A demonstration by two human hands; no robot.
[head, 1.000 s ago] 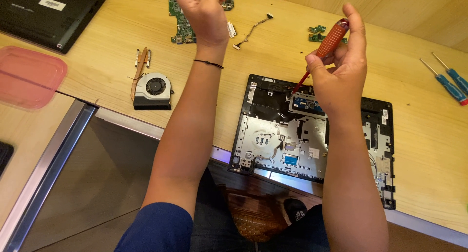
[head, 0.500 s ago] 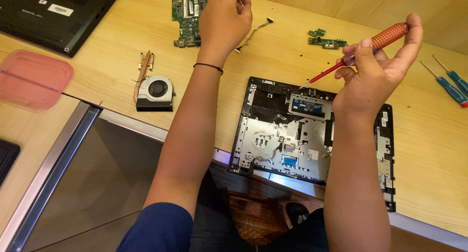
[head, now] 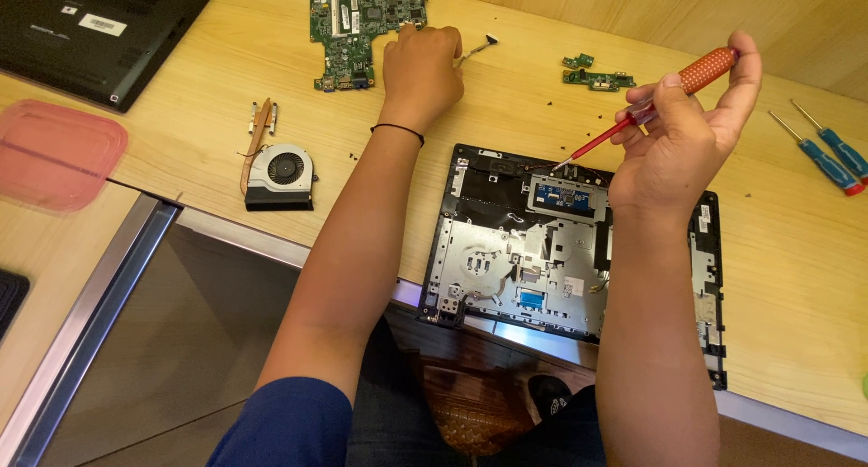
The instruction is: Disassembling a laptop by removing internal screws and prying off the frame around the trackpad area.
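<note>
I am holding a red-handled screwdriver [head: 665, 101] in my right hand [head: 678, 146], fingers closing around its handle, raised above the opened laptop base [head: 506, 250] with its tip slanting down toward the base's far edge. My left hand [head: 420, 69] is curling shut into a loose fist and resting on the tabletop [head: 199, 150] beyond the base, beside the green circuit board [head: 362, 28]. Left of the base are lying a cooling fan [head: 280, 173] and a pink lid [head: 54, 150]; nothing is showing on the lid.
</note>
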